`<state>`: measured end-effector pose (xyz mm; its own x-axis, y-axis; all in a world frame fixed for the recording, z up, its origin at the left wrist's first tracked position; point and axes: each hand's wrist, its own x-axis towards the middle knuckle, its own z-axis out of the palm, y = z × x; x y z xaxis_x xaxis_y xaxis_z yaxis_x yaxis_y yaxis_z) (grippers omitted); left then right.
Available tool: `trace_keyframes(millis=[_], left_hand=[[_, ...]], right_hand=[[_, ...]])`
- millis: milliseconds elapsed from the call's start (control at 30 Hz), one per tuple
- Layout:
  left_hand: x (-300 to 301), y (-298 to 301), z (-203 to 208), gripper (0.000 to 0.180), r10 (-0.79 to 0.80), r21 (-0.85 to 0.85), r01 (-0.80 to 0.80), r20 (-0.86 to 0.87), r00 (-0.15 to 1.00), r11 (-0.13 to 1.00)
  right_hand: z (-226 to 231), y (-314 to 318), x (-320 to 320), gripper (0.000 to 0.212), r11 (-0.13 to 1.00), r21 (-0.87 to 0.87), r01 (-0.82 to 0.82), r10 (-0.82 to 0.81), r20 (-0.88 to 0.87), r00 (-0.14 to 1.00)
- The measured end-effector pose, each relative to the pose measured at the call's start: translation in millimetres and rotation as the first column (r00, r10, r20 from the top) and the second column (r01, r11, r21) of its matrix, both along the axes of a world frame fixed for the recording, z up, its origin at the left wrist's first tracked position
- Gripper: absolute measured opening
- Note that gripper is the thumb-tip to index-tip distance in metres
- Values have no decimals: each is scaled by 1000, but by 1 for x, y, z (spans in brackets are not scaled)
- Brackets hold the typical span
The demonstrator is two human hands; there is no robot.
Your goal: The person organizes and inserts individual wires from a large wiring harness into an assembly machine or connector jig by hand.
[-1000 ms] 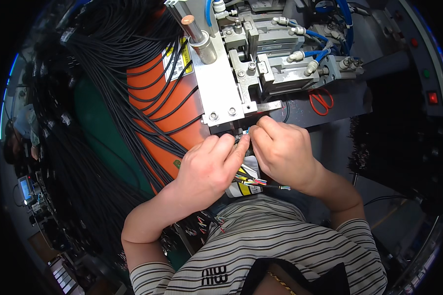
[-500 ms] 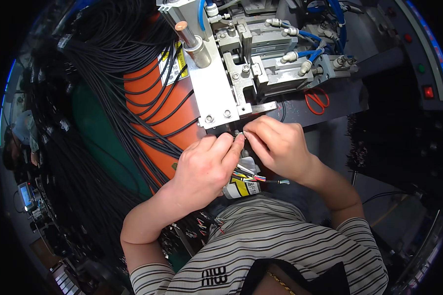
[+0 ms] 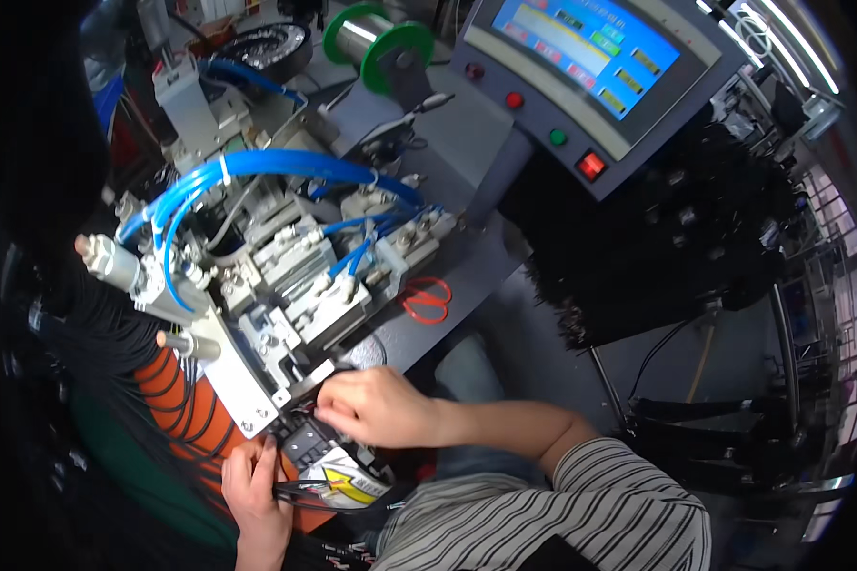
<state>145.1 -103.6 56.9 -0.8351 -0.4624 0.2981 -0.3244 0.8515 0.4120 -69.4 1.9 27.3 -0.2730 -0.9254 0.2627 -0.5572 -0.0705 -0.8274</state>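
My left hand is closed around a black cable, below the white front plate of a machine. The cable's end passes in front of a white and yellow label. My right hand is at the front of the machine's metal clamp block, fingers curled together. Whatever its fingertips hold, if anything, is hidden. A small dark metal block lies between my two hands.
Many black cables drape over an orange surface at left. Blue air hoses arch over the machine. Red-handled scissors lie on the grey table. Beyond are a green wire spool and a control panel; dark bristly bundles hang at right.
The view has swung right and up, bringing the panel and spool into sight. My hands have moved apart: the left holds the cable lower, the right is by the clamp block.
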Motion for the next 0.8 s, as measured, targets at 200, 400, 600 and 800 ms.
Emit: trace_keyframes(millis=[200, 400, 600, 800], left_hand=[[-4, -4, -8, 24, -80, 77, 84, -49, 996, 994], [-4, 0, 11, 18, -100, 209, 122, -109, 989, 970], [-23, -2, 13, 36, -143, 269, 186, -172, 975, 945], [-28, -4, 14, 36, -86, 426, 155, -177, 980, 892]], right_hand=[[14, -1, 16, 22, 921, -200, -335, 387, 370, 844], [14, -3, 14, 18, 939, -53, -340, 245, 798, 550], [9, 3, 10, 14, 980, 18, -196, 148, 589, 794], [8, 3, 19, 14, 988, -132, -76, 146, 667, 731]])
